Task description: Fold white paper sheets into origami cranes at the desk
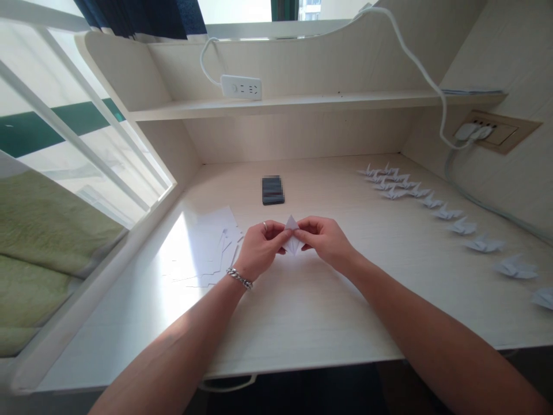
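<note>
A small white folded paper (293, 245), diamond-shaped with a crease down its middle, is held between my two hands above the desk. My left hand (261, 245), with a ring and a chain bracelet, pinches its left side between thumb and fingers. On the opposite side my right hand (325, 237) grips the paper the same way. Both thumbs lie on its face near the upper part, and the fingers behind it are partly hidden. To the left of my left hand lie loose white paper sheets (207, 236), partly in bright sunlight.
Several folded paper cranes (461, 226) stand in a line along the desk's right side. A dark, blurred box-like object (273, 190) lies beyond my hands. A power strip (241, 87) hangs at the shelf (302, 105); a white cable (415, 57) runs to a wall socket (503, 131).
</note>
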